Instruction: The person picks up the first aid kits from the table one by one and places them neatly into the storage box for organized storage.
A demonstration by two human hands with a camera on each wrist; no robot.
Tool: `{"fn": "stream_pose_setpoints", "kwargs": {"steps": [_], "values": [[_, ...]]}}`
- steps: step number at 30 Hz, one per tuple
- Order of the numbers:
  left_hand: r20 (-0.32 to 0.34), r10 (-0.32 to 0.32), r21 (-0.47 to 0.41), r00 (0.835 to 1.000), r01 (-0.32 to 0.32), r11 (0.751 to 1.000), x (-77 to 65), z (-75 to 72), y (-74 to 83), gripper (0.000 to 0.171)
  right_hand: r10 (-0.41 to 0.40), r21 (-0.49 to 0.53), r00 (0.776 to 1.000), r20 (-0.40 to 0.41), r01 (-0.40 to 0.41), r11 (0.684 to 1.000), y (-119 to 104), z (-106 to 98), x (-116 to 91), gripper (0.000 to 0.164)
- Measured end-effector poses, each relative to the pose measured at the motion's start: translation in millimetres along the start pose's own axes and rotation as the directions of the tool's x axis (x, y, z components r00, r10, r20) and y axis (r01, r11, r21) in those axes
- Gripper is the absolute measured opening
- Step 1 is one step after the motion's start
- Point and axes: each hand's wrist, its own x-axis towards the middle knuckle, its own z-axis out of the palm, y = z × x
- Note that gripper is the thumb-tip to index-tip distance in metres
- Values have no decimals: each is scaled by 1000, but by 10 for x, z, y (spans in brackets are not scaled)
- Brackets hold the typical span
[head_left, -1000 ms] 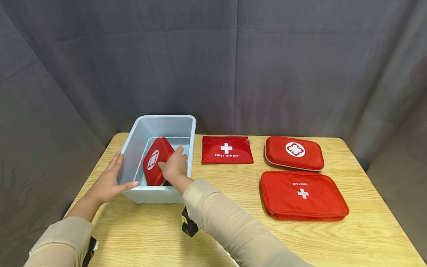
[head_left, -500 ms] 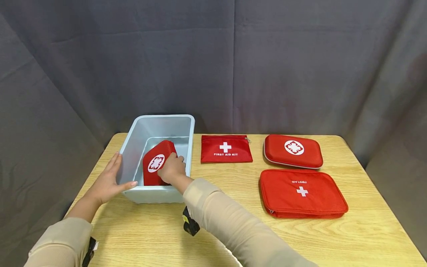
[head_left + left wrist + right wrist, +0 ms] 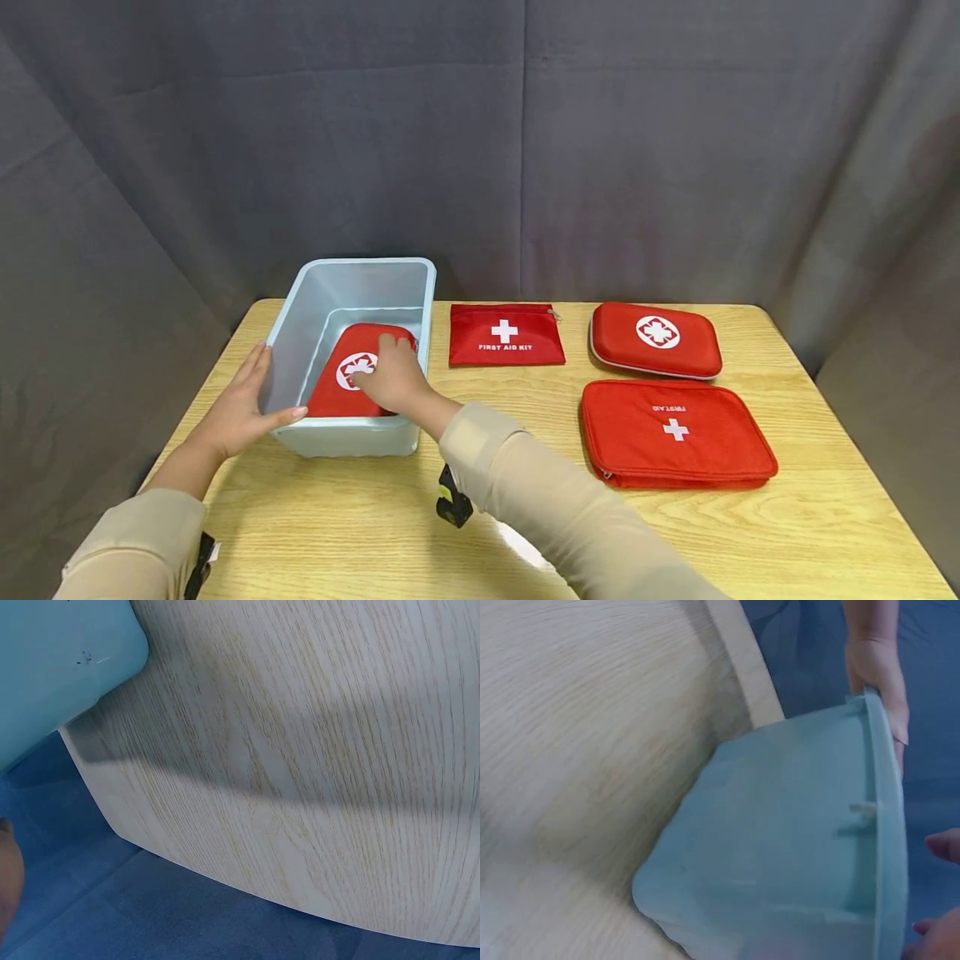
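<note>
A light blue plastic bin (image 3: 352, 435) stands at the table's left, with a red hard-shell first aid case (image 3: 341, 400) lying in it, its round white emblem upward. My left hand (image 3: 234, 408) holds the bin's near left corner, thumb along the front rim and fingers against the left side. Over the right part of the case is my right hand (image 3: 396, 379), its fingers loosely bent and covering part of the emblem. In the right wrist view, fingertips (image 3: 945, 844) show apart from each other beyond the rim of the bin (image 3: 780, 840).
Right of the bin lies a flat red zip pouch (image 3: 506, 335) marked FIRST AID KIT. Farther right are another red hard-shell case (image 3: 637, 357) and a larger red soft first aid bag (image 3: 675, 458). A grey curtain (image 3: 480, 150) hangs behind the wooden table (image 3: 525, 450).
The red case has gone from tilted in my right hand's grip to lying flat in the bin. My right hand has loosened and shifted slightly right. My left hand stays at the corner.
</note>
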Motion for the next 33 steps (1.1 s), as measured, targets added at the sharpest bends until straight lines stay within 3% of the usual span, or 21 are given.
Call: {"fn": "stream_pose_setpoints", "kwargs": {"steps": [7, 15, 33], "values": [[7, 7, -5, 1000, -7, 1000, 8, -15, 0, 99, -36, 119, 999, -25, 39, 992, 127, -176, 4, 53], [8, -3, 12, 1000, 3, 1000, 7, -42, 6, 98, -31, 170, 997, -67, 42, 985, 271, -277, 71, 52], [8, -19, 6, 1000, 19, 1000, 5, -24, 10, 99, 3, 225, 1000, 25, -9, 974, 670, -401, 18, 60]]}}
